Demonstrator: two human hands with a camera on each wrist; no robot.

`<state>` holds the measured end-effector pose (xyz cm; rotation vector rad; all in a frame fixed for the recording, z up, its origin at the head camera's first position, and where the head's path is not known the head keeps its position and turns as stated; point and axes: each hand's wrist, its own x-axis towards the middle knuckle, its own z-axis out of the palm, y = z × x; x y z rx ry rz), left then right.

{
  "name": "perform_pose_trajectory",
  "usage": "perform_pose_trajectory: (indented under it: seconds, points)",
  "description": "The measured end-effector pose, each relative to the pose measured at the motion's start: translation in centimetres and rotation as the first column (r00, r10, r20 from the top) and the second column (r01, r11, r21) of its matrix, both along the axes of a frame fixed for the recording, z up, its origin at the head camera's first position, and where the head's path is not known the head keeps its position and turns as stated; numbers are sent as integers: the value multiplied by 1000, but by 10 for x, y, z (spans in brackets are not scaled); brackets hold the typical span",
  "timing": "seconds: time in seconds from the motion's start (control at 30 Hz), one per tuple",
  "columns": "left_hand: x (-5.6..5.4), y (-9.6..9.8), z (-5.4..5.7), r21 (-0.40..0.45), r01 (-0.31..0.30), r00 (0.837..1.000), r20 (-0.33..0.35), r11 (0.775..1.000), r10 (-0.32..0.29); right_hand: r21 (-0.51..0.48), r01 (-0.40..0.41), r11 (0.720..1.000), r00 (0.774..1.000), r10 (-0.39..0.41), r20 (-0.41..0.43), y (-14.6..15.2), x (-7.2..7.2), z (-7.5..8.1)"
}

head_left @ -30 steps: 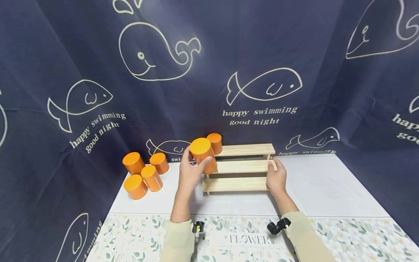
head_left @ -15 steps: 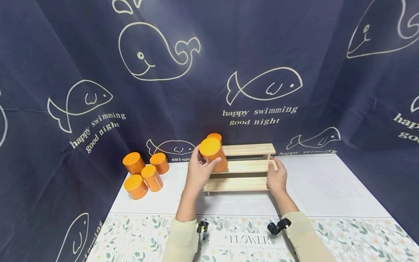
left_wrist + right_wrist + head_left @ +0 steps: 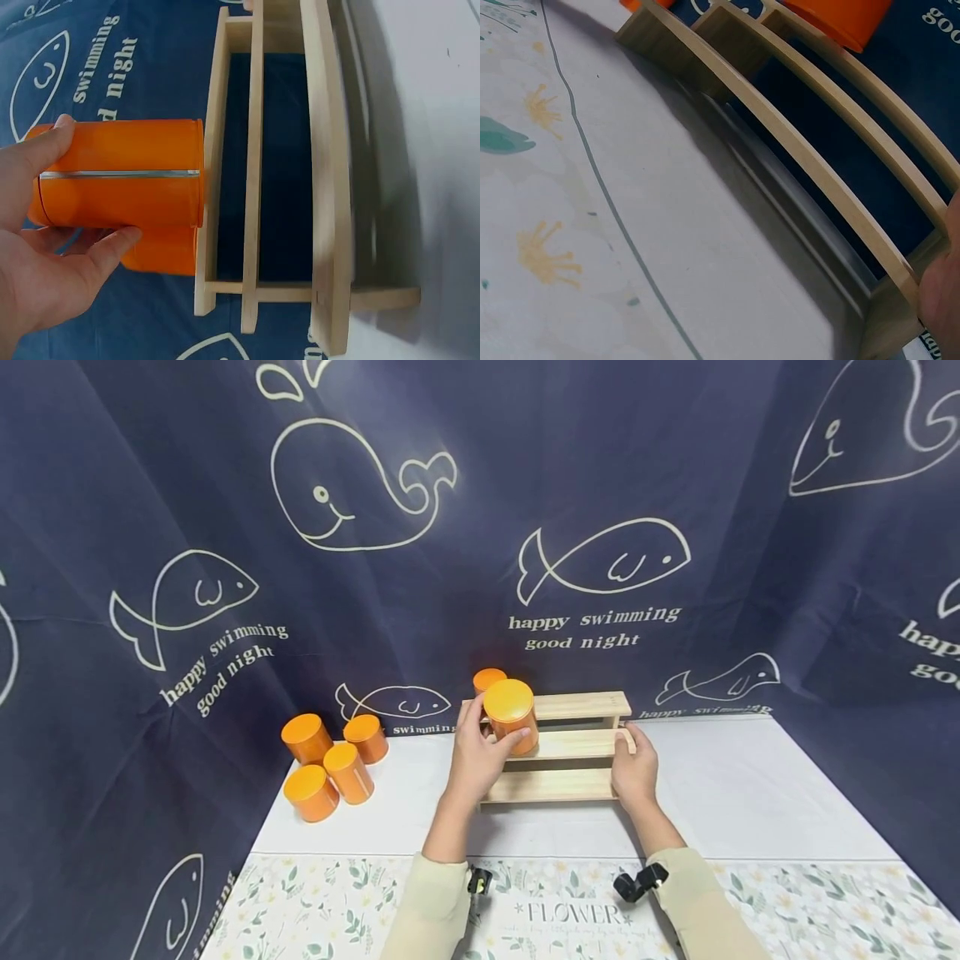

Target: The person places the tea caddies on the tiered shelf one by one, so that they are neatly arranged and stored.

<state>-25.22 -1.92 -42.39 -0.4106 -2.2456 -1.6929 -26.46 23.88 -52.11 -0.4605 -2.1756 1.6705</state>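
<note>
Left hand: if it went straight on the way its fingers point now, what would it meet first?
For the left hand, probably the orange can on the rack's top tier, just beyond the held can. Depth is unclear; the tier's front edge might come first.

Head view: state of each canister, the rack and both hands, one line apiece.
Held canister: closed, roughly upright
Left hand: gripping that canister
Wooden rack: standing upright
Right hand: gripping the rack's right end
Rear canister: closed, on the top tier, partly hidden
Four left canisters: closed, upright, grouped
</note>
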Motion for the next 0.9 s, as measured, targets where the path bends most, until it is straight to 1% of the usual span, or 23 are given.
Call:
perform_pose_trajectory:
  seconds: [0.1, 0.23, 0.43, 0.5, 0.77, 0.83, 0.9]
  points:
    - [-2, 4, -1, -6, -2, 1000, -11, 1000, 2, 9, -9, 1000, 1000, 9, 3, -1, -1, -1]
    - [-6, 10, 0, -7, -1, 1000, -6, 1000, 1, 33, -22, 999, 1000, 22, 7, -1, -2, -3]
    - [-8, 19, 1, -19, 18, 1000, -5, 1000, -18, 39, -12, 999, 1000, 13, -8, 1, -1, -3]
    - [-8, 22, 1, -34, 16, 1000, -11, 999, -16, 40, -14, 999, 1000, 14, -10, 1, -1, -3]
    - [-13, 32, 4, -104, -33, 999, -20, 994, 31, 29, -6, 1000, 1000, 7, -30, 1, -1, -4]
    - [-14, 35, 5, -147, -63, 997, -53, 987, 56, 27, -5, 1000, 999, 6, -35, 1, -1, -4]
    - [-16, 37, 5, -202, -107, 991, -102, 973, 88, 27, -6, 1000, 999, 7, -36, 1, -1, -4]
